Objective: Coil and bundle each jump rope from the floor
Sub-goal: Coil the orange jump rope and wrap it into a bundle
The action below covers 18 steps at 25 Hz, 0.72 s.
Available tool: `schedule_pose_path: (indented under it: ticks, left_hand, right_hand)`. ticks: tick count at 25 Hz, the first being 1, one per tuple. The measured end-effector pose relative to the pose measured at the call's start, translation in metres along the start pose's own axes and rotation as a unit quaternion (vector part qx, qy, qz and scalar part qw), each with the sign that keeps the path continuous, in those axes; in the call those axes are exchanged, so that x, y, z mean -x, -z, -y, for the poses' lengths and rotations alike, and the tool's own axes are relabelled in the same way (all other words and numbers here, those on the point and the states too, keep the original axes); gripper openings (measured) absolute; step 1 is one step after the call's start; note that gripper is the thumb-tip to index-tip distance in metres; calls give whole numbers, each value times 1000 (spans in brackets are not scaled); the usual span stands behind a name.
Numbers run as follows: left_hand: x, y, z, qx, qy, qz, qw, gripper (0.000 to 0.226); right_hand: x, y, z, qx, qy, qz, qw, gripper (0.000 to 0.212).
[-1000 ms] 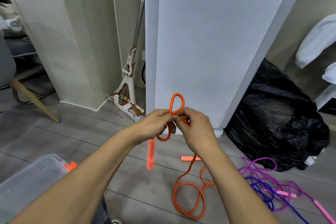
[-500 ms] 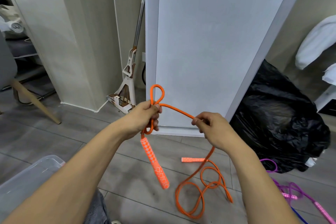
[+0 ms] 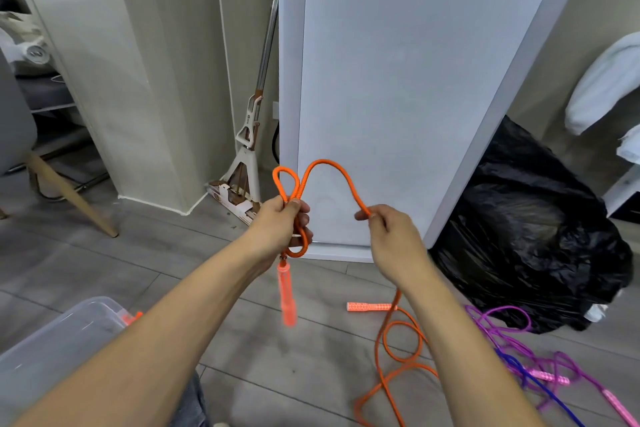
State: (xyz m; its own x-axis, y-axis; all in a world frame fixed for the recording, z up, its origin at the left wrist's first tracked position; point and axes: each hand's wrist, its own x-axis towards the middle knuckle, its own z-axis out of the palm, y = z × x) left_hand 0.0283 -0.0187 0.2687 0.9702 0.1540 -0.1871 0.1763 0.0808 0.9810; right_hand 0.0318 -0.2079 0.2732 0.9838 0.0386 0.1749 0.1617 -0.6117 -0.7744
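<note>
An orange jump rope [image 3: 332,168] arches in the air between my two hands. My left hand [image 3: 277,224] pinches a small loop of it, with another loop hanging under the fist. One orange handle [image 3: 286,291] dangles blurred below that hand. My right hand [image 3: 391,236] pinches the rope further along. From there the rope drops to the floor in loose curls [image 3: 398,360]. The second orange handle [image 3: 369,306] lies flat on the floor. A tangle of purple, pink and blue ropes [image 3: 519,354] lies on the floor at the right.
A clear plastic bin [image 3: 59,340] with an orange latch sits at the lower left. A tall white panel [image 3: 398,80] stands ahead. A black garbage bag [image 3: 533,239] is at the right, a mop [image 3: 247,156] leans in the corner, and a chair leg [image 3: 69,194] slants at the left.
The stretched rope between my hands has slackened into a high arch. My right hand came closer to my left. The dangling handle has swung back under my left hand.
</note>
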Motion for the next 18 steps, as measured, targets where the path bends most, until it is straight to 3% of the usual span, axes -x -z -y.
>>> schedule_pose_path:
  ticks: [4,9,14,18]
  left_hand:
    - [6,-10,3,-13,-5,3,1000,29]
    - [12,-23,9,-1,5,19,1000,31]
    - [12,-22,7,73,47,41,995,32]
    - [5,-18,6,104,40,-1,994,23]
  right_hand:
    - [18,-26,20,-13,44,18,999,27]
    - [24,-41,27,-111,9,-20,994,6]
    - [26,-42,28,-143,5,-5,990,9]
    - [23,-41,26,-89,42,38,994,24]
